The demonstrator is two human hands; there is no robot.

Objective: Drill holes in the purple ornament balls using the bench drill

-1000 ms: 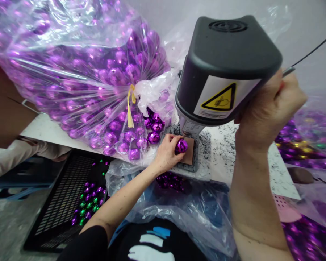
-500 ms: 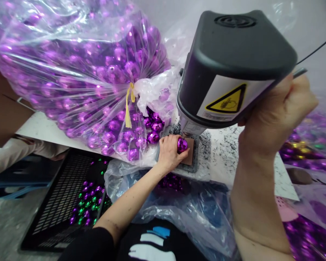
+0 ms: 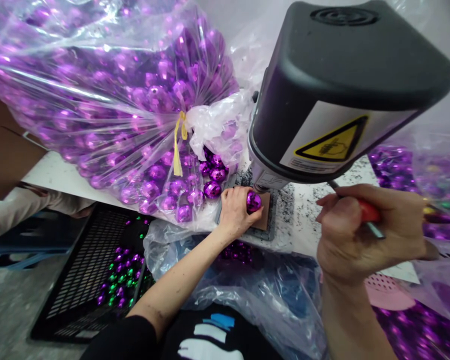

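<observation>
A shiny purple faceted ball (image 3: 254, 202) is held by my left hand (image 3: 235, 210) over a brown block (image 3: 261, 216) on the grey base of a drill-like machine. The machine's dark head (image 3: 345, 65), with a yellow warning label, looms above, and its lower end comes down close to the ball. Over at the right, my right hand (image 3: 363, 232) is wrapped round a lever with a red grip (image 3: 368, 211). A few more purple balls (image 3: 212, 189) lie just left of my left hand.
A large clear bag of purple balls (image 3: 135, 105) fills the upper left. Below it stands a black crate (image 3: 71, 280) with small purple and green balls. Clear plastic (image 3: 277, 280) hangs at the table's front edge. A pink perforated basket (image 3: 390, 290) is at right.
My right hand has come down and nearer with the lever, whose red grip now shows. The machine's head appears larger and further right. My left hand still holds the ball at the block.
</observation>
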